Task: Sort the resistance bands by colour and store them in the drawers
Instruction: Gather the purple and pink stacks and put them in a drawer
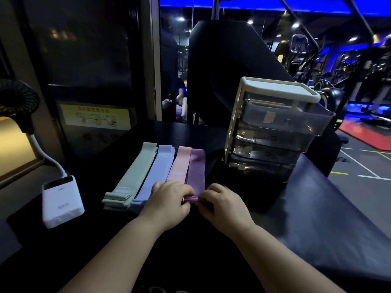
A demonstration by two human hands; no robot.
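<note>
Stacks of flat resistance bands lie side by side on the black table: green bands (132, 176), lilac-blue bands (157, 172), pink bands (179, 164) and purple bands (196, 168). My left hand (169, 199) and my right hand (222, 203) both pinch the near end of the purple stack, fingers closed on its edge. My left hand covers the near ends of the pink and lilac-blue stacks. To the right stands a clear drawer unit (273, 132) with a cream frame; its top drawer (296, 119) is pulled out, the lower ones are pushed in.
A white power bank (61, 200) with a cable lies at the left of the table, below a small black fan (14, 102). A dark padded bench (328, 218) runs to the right. Gym machines and a person sitting stand behind.
</note>
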